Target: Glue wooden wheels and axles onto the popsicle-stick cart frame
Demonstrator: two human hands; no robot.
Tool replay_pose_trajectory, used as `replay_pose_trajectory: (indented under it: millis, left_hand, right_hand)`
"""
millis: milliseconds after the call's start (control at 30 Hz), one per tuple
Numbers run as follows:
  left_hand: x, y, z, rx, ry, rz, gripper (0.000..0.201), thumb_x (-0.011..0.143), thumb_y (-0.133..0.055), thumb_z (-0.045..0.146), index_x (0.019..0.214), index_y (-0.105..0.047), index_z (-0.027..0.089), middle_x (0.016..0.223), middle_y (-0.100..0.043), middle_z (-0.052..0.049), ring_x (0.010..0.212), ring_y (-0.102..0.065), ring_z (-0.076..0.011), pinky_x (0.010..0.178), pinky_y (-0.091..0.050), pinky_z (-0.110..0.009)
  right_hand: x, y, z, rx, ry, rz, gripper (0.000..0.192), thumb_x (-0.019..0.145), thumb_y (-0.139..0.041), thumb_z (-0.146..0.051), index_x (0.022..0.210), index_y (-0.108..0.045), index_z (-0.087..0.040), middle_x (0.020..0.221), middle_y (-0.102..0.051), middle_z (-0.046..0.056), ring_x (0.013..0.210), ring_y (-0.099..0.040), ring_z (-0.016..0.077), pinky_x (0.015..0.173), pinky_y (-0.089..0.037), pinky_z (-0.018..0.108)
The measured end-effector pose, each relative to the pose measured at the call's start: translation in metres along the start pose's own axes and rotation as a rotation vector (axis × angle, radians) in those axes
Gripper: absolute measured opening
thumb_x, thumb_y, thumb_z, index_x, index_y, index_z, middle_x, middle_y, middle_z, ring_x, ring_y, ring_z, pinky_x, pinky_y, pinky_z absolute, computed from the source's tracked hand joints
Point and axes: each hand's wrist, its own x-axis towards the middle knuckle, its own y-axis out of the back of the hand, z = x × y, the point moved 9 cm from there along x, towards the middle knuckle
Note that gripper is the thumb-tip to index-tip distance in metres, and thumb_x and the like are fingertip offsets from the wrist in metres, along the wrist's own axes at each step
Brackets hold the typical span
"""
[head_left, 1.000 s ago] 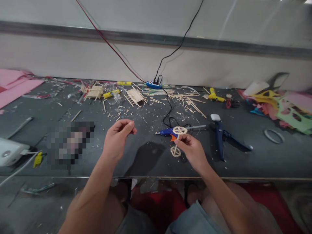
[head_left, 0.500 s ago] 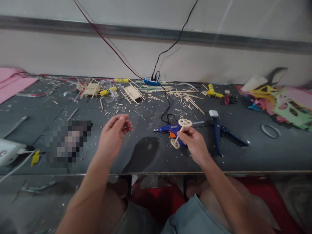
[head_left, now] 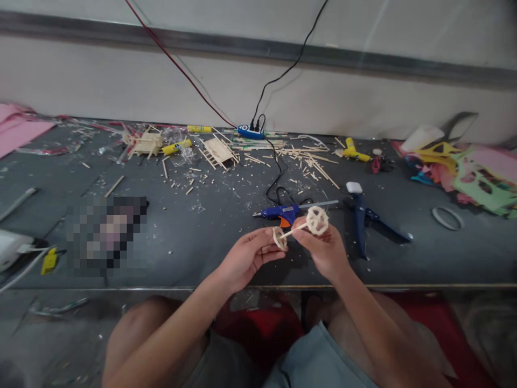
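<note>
Between my hands is a small wooden wheel-and-axle piece (head_left: 294, 229), a thin stick with a spoked wheel at each end. My right hand (head_left: 325, 249) pinches the stick close to the right wheel (head_left: 317, 220). At the other end, the fingers of my left hand (head_left: 250, 256) are closed on the left wheel (head_left: 279, 238). Just behind the piece, a blue glue gun (head_left: 274, 212) with an orange trigger lies on its side, partly covered by my right hand.
Wooden sticks (head_left: 319, 164), two stick-built pieces and yellow tubes (head_left: 176, 146) lie along the back by a blue power strip (head_left: 250, 131). Dark blue cutters (head_left: 361, 226) and a ring (head_left: 447, 218) are at right, a pixelated dark object (head_left: 117, 229) and white device (head_left: 14, 250) at left.
My left hand has moved right, from over the table to the left wheel, and closed on it. The axle has tilted towards level in my right hand.
</note>
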Motion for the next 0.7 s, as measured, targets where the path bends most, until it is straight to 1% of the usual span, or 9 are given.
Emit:
replay_pose_trajectory:
  millis: [200, 367, 500, 600, 700]
  left_hand:
    - [-0.003, -0.003, 0.003, -0.095, -0.018, -0.042, 0.028, 0.082, -0.056, 0.022, 0.108, -0.061, 0.013, 0.102, -0.066, -0.01, 0.093, -0.063, -0.0194, 0.088, -0.048, -0.034]
    - [-0.005, -0.006, 0.004, -0.129, -0.03, -0.083, 0.029, 0.082, -0.057, 0.018, 0.11, -0.06, 0.015, 0.105, -0.066, -0.01, 0.094, -0.063, -0.0193, 0.093, -0.046, -0.036]
    - [-0.005, -0.008, 0.003, -0.141, -0.032, -0.088, 0.03, 0.08, -0.059, 0.015, 0.11, -0.06, 0.017, 0.107, -0.065, -0.008, 0.096, -0.063, -0.0194, 0.096, -0.043, -0.038]
    - [-0.005, -0.008, 0.003, -0.153, -0.039, -0.091, 0.03, 0.08, -0.058, 0.015, 0.11, -0.059, 0.017, 0.107, -0.065, -0.008, 0.099, -0.062, -0.021, 0.097, -0.043, -0.04]
    - [-0.005, -0.008, 0.003, -0.16, -0.032, -0.094, 0.031, 0.082, -0.056, 0.019, 0.113, -0.057, 0.017, 0.105, -0.066, -0.01, 0.098, -0.062, -0.0227, 0.094, -0.044, -0.041]
  right_hand:
    - [-0.002, -0.002, -0.011, -0.029, 0.08, -0.028, 0.005, 0.07, -0.068, -0.024, 0.073, -0.066, -0.022, 0.069, -0.064, -0.001, 0.063, -0.057, 0.0133, 0.063, -0.047, 0.028]
    - [-0.004, -0.002, -0.012, -0.01, 0.09, -0.04, 0.005, 0.07, -0.069, -0.025, 0.074, -0.066, -0.023, 0.069, -0.064, -0.001, 0.064, -0.058, 0.0138, 0.063, -0.047, 0.029]
    - [-0.005, -0.001, -0.013, -0.024, 0.107, -0.031, 0.006, 0.07, -0.068, -0.028, 0.073, -0.066, -0.023, 0.071, -0.065, 0.001, 0.067, -0.059, 0.0156, 0.064, -0.049, 0.031]
    - [-0.006, 0.0, -0.013, -0.02, 0.096, -0.032, 0.005, 0.071, -0.068, -0.027, 0.075, -0.067, -0.023, 0.072, -0.066, 0.0, 0.067, -0.06, 0.0154, 0.064, -0.049, 0.03]
    - [-0.007, 0.001, -0.012, -0.002, 0.079, -0.024, 0.007, 0.072, -0.068, -0.024, 0.079, -0.069, -0.025, 0.076, -0.068, -0.001, 0.069, -0.061, 0.0146, 0.066, -0.049, 0.029]
